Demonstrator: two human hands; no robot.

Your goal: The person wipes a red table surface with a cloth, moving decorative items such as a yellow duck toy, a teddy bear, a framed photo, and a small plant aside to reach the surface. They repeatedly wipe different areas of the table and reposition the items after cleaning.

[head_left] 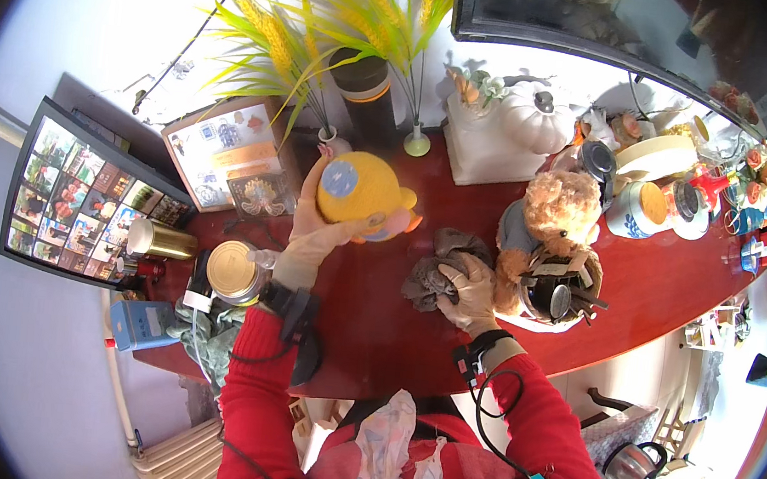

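My left hand (pixel 307 237) is raised over the desk, its fingers wrapped round a yellow duck-like toy (pixel 374 192). The toy is rounded, with a blue round patch on top and orange parts at its right side. My right hand (pixel 470 294) presses on a crumpled dark grey cloth (pixel 427 270) lying on the red desk (pixel 366 321). Its fingers are curled into the cloth. Both hands wear pale gloves. Right beside my right hand sits a brown teddy bear (pixel 560 210), next to a basket (pixel 587 278) that holds dark items.
At the back stand artificial wheat stalks (pixel 327 59), a black cylinder (pixel 366 95) and a white pumpkin ornament (pixel 538 118). On the left are a photo display (pixel 82 201), a gold cylinder (pixel 162 238) and a lidded jar (pixel 234 273). Jars (pixel 637 211) crowd the right.
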